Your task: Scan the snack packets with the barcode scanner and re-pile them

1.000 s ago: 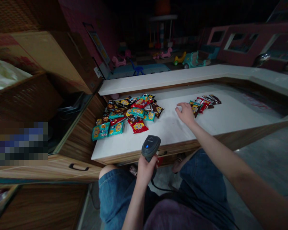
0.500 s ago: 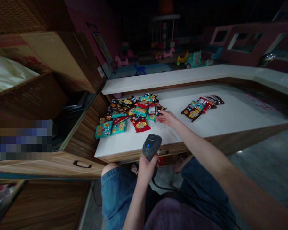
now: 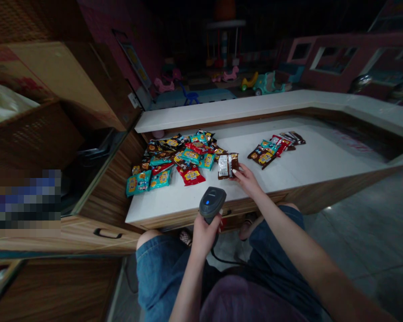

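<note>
In the head view, the fingers [image 3: 218, 220] of the left hand [image 3: 204, 232] are wrapped around the grip of a dark handheld scanner [image 3: 212, 200], closed on it with no gap to be seen. The scanner's head rises just beyond these fingers, a small blue light showing on top, and it stands near the front edge of the white surface [image 3: 168, 203]. A dark cord [image 3: 226, 261] runs below the same fingers, toward the person's lap.

The right hand [image 3: 250, 181] reaches in over the surface, and its fingers are drawn to a narrow pinch on a brown packet [image 3: 225, 165]. The thumb lies on top, near the packet's lower right corner, with the forefinger at the right edge; how far the fingers go underneath is hidden. The packet extends to the left of these fingers, its pale printed panel facing up. It is beyond the scanner and apart from it; whether it touches the surface, I cannot tell.

Farther left of the right fingers, just beside the pinched packet, a mixed heap of red, teal, brown and black packets [image 3: 190, 156] spreads over the surface. On the other side, beyond the right fingers and to their right, a smaller overlapping row of packets [image 3: 262, 155] lies well apart from the heap.
</note>
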A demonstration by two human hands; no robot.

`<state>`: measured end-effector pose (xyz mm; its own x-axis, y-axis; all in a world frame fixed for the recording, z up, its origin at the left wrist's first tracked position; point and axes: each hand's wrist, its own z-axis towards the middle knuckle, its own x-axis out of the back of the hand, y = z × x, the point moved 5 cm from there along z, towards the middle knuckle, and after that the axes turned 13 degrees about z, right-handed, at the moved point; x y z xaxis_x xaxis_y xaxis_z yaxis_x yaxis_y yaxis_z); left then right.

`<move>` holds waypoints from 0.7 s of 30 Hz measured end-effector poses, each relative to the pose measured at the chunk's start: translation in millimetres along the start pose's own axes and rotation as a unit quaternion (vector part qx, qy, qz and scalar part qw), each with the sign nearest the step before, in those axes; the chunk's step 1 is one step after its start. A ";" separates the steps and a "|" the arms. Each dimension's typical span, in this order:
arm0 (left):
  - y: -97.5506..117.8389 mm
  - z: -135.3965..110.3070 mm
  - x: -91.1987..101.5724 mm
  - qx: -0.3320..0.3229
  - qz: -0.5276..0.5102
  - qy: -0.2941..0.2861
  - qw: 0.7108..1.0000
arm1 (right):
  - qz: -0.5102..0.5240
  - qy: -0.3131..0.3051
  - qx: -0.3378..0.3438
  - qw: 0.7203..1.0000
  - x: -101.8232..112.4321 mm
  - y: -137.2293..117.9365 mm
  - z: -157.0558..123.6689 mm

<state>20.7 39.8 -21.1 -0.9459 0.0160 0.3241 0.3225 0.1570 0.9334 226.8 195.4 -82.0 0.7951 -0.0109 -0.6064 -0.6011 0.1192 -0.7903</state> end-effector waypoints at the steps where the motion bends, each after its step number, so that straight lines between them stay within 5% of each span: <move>1: -0.8 0.0 0.1 0.000 0.002 0.000 1.000 | 0.003 0.001 0.001 1.000 0.5 0.0 0.2; 21: -7.3 -0.4 2.1 0.001 0.010 0.006 1.000 | -0.032 0.022 0.027 0.999 1.3 -1.7 -1.0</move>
<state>16.4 38.2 -27.2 -0.9385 0.0069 0.3453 0.3419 0.1586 0.9262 228.7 194.2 -81.6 0.8272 -0.0629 -0.5583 -0.5423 0.1709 -0.8226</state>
